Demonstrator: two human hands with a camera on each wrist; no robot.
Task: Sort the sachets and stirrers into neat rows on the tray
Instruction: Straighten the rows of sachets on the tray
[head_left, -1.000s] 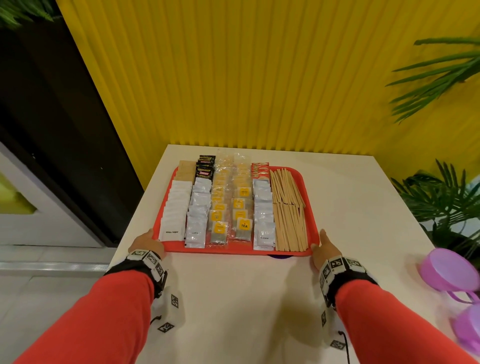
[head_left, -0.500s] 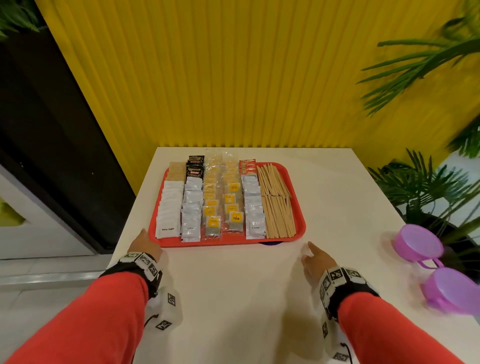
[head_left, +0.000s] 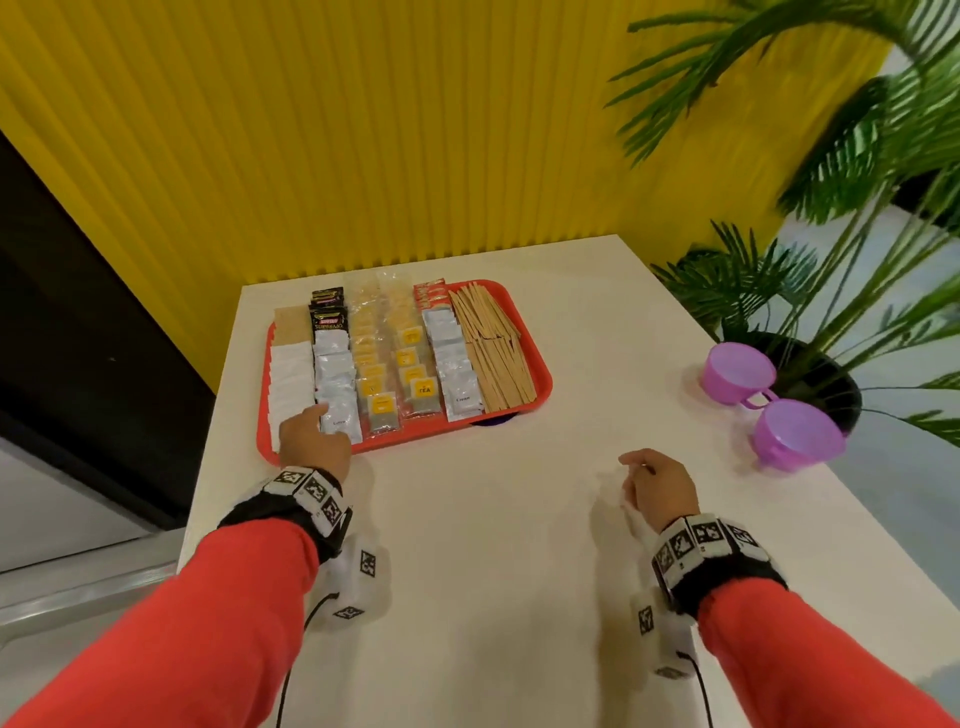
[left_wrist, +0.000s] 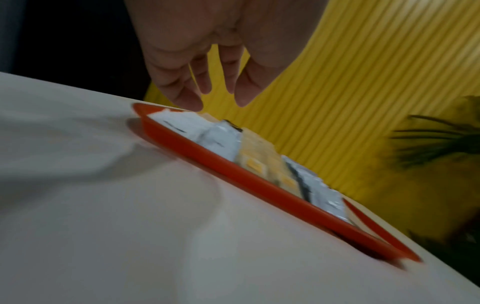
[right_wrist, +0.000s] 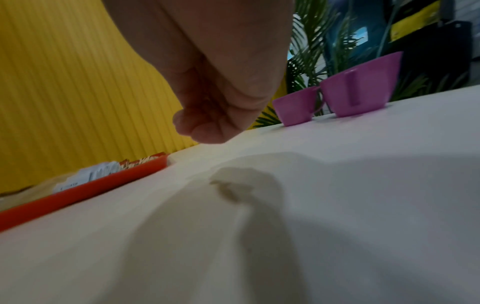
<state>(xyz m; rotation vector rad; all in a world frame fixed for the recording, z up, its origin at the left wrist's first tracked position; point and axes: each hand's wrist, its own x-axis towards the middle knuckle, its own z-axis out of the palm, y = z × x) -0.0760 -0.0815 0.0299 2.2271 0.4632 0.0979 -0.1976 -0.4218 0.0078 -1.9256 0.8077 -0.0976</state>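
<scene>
Red tray (head_left: 540, 382) on white surface (head_left: 493, 571), far left part, near yellow ribbed wall (head_left: 415, 130). Sachets (head_left: 337, 374) in neat rows fill tray; wooden stirrers (head_left: 493, 353) in row along its right side. Left hand (head_left: 314, 441) over tray's near-left corner, fingers (left_wrist: 187, 94) loosely extended just above white sachets, grip empty. Right hand (head_left: 657, 486) well apart from tray, above bare surface, fingers curled, nothing held. Two purple cups (head_left: 769, 405) at right edge, touching; potted palm (head_left: 831, 260) behind.
</scene>
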